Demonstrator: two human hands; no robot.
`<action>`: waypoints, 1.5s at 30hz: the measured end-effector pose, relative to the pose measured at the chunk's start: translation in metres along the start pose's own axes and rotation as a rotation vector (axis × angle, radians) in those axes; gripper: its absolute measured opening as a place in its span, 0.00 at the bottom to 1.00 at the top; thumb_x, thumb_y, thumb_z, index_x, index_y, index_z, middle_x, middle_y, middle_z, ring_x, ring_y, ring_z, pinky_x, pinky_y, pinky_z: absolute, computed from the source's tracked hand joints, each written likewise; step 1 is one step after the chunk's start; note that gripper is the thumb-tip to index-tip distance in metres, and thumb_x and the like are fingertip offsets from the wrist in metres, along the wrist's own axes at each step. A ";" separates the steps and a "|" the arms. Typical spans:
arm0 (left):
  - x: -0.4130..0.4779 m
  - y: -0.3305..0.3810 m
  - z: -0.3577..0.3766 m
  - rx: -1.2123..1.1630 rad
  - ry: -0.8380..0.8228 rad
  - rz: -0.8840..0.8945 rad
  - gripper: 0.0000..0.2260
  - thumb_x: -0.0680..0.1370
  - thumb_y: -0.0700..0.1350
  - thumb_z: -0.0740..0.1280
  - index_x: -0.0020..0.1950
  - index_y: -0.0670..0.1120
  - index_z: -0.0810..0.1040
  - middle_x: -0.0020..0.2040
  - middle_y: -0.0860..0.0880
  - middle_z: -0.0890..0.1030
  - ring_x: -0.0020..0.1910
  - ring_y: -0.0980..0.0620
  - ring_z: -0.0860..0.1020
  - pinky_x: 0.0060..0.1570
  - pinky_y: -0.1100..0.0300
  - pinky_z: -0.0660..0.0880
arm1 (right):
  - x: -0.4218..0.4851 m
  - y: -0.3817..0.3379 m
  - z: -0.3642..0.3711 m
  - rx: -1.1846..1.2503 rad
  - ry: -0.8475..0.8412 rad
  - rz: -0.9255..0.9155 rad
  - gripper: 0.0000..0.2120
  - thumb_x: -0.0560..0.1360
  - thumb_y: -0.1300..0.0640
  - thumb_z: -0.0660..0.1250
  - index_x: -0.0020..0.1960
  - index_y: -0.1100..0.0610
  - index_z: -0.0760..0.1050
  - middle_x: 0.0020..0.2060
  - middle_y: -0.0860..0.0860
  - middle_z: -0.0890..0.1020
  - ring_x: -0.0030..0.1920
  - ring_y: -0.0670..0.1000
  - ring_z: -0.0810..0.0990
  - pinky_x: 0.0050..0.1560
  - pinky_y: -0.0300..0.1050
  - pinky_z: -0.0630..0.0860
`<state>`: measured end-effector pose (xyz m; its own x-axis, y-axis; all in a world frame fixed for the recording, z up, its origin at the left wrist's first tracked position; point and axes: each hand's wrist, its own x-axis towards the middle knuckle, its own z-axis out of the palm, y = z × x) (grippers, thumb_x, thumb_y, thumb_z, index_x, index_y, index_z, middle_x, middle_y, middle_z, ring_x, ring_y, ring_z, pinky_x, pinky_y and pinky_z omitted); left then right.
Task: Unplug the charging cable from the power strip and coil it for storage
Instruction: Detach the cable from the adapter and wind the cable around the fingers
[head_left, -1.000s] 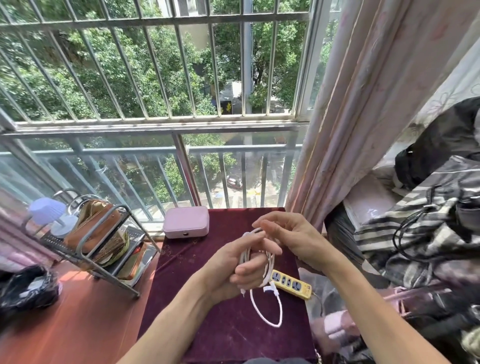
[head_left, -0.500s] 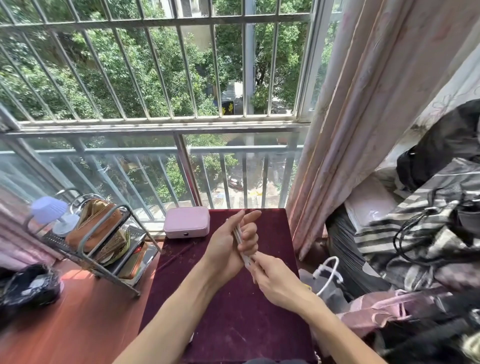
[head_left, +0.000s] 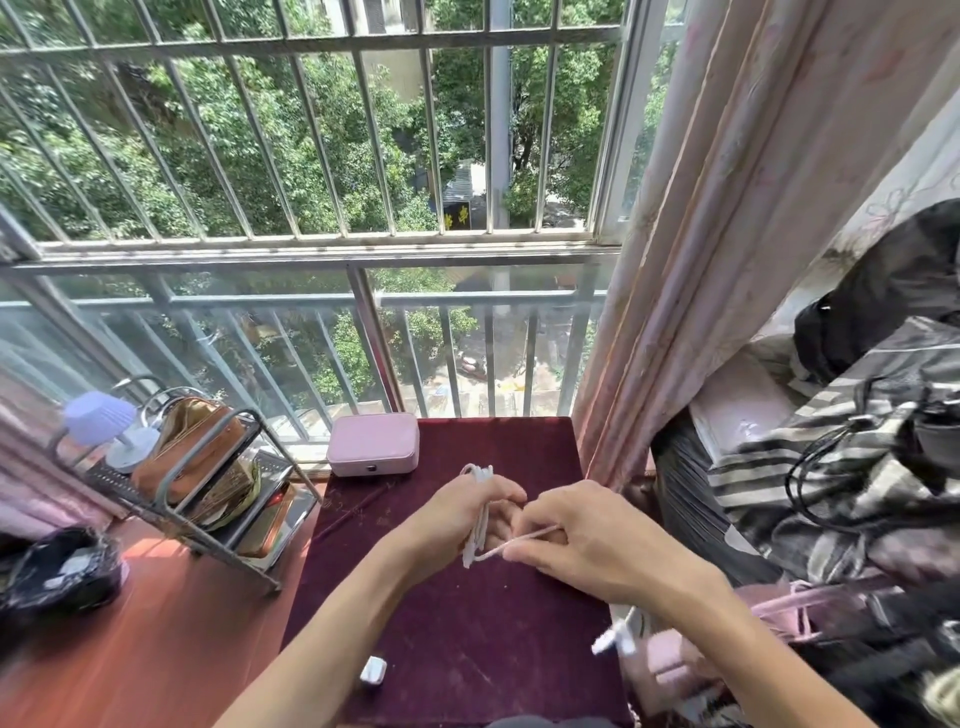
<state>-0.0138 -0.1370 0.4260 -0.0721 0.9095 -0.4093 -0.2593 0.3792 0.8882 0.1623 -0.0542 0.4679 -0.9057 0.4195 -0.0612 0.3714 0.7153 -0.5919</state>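
Observation:
My left hand (head_left: 460, 512) is closed around a bundle of white charging cable loops (head_left: 479, 512), held upright over the maroon table (head_left: 467, 649). My right hand (head_left: 587, 543) sits just to its right and pinches a free strand of the same cable, drawn taut from the bottom of the bundle. A blurred white cable end (head_left: 613, 640) hangs below my right forearm at the table's right edge. A small white charger block (head_left: 373, 670) lies on the cloth beside my left forearm. The power strip is not in sight.
A pink box (head_left: 373, 451) rests at the table's far edge by the barred window. A metal rack (head_left: 208, 483) with bags stands to the left on an orange surface, near a black bag (head_left: 57, 571). Pink curtain (head_left: 675, 260) and piled clothes (head_left: 831, 467) crowd the right.
My right hand went from above the bundle, down below it, and now sits to its right pulling a strand across. The yellow power strip seen a second ago is out of sight.

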 end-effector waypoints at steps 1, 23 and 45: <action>-0.004 0.001 0.002 0.106 -0.063 0.011 0.12 0.79 0.44 0.64 0.45 0.37 0.82 0.35 0.40 0.80 0.30 0.48 0.78 0.34 0.60 0.75 | 0.001 0.000 -0.008 0.033 0.002 -0.010 0.13 0.74 0.35 0.71 0.47 0.43 0.85 0.37 0.42 0.84 0.39 0.43 0.81 0.40 0.38 0.75; -0.022 0.018 0.025 -0.778 -0.550 0.025 0.20 0.83 0.54 0.62 0.34 0.46 0.68 0.20 0.52 0.60 0.16 0.56 0.50 0.19 0.62 0.50 | 0.039 0.050 -0.005 0.719 0.112 -0.082 0.12 0.84 0.50 0.66 0.59 0.53 0.87 0.44 0.52 0.89 0.45 0.44 0.85 0.51 0.39 0.80; 0.004 0.030 -0.002 -1.076 0.188 0.277 0.23 0.84 0.60 0.51 0.37 0.48 0.68 0.25 0.53 0.62 0.19 0.55 0.59 0.22 0.62 0.59 | 0.008 0.026 0.045 0.958 0.029 0.250 0.09 0.81 0.57 0.68 0.52 0.52 0.88 0.36 0.50 0.85 0.32 0.44 0.78 0.38 0.36 0.76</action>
<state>-0.0241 -0.1225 0.4500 -0.3765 0.8649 -0.3320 -0.9008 -0.2581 0.3492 0.1553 -0.0573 0.4164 -0.8137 0.5195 -0.2607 0.2173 -0.1441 -0.9654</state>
